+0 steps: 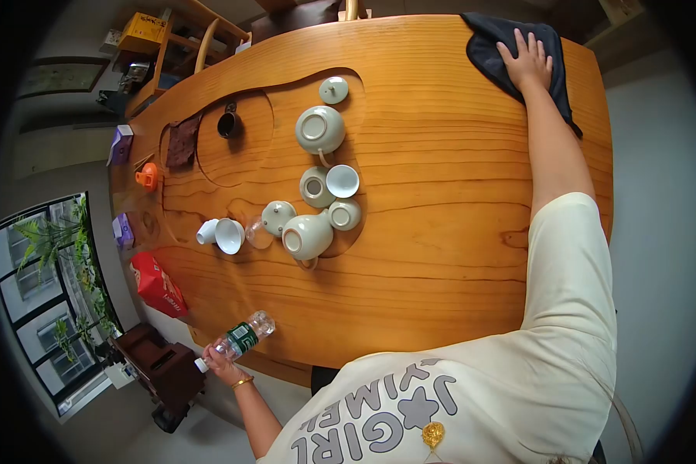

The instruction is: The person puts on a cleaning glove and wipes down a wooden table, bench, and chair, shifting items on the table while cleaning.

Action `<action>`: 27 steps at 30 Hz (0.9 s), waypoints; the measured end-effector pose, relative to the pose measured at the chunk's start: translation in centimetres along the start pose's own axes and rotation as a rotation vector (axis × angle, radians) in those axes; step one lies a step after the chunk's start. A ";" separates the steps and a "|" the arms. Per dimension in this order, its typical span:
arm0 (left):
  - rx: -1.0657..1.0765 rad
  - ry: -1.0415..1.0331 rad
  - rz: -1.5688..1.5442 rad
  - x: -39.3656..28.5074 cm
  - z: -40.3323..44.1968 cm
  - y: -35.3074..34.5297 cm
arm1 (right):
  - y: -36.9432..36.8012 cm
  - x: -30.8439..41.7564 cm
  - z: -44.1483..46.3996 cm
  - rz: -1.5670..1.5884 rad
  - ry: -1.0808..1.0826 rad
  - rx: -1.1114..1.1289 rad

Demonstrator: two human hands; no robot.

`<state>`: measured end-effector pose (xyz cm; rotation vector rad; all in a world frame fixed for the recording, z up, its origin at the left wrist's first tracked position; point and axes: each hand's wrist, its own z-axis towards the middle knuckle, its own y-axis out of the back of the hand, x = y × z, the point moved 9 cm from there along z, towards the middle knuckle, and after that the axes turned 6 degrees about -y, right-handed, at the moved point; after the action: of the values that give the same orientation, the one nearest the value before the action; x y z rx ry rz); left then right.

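Observation:
My left hand [223, 365] is closed around the neck end of a clear plastic water bottle [243, 337] with a green label and a white cap. The bottle lies tilted over the near left edge of the wooden table. At the far right corner, my right hand [527, 62] lies flat with fingers spread on a dark cloth [493, 54]. The cloth is partly bunched, and one end trails along the right side beside my forearm. Part of it is hidden under the hand.
Mid-table are upturned pale teapots [320, 130] [308, 237], lids [334, 90] and cups. Left of them are a white bowl [230, 236], dark cup [229, 124], brown cloth [183, 142] and orange object [147, 176]. A red bag [158, 284] stands at the left edge.

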<state>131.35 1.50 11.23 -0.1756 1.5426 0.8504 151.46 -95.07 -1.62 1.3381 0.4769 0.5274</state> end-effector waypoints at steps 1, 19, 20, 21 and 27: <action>0.017 -0.017 -0.025 0.0 0.1 0.1 | 0.1 -3.3 -0.4 -0.001 -0.088 0.060; 0.200 -0.173 -0.293 -0.6 -0.4 -1.8 | 5.8 -13.2 -32.6 -0.069 0.026 0.089; 0.261 -0.243 -0.250 -0.5 -0.3 -2.0 | 6.8 -12.1 -35.3 -0.029 0.076 0.054; 0.259 -0.252 -0.266 -1.3 -0.5 -2.1 | 7.5 -11.0 -38.1 -0.032 0.090 0.059; 0.679 -0.428 -0.287 -4.7 -4.7 -4.8 | 12.2 -2.4 -55.0 0.065 0.152 0.099</action>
<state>131.25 -6.40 13.23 0.2619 1.2783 0.0955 115.27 -51.96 1.12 1.4177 0.5924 0.6694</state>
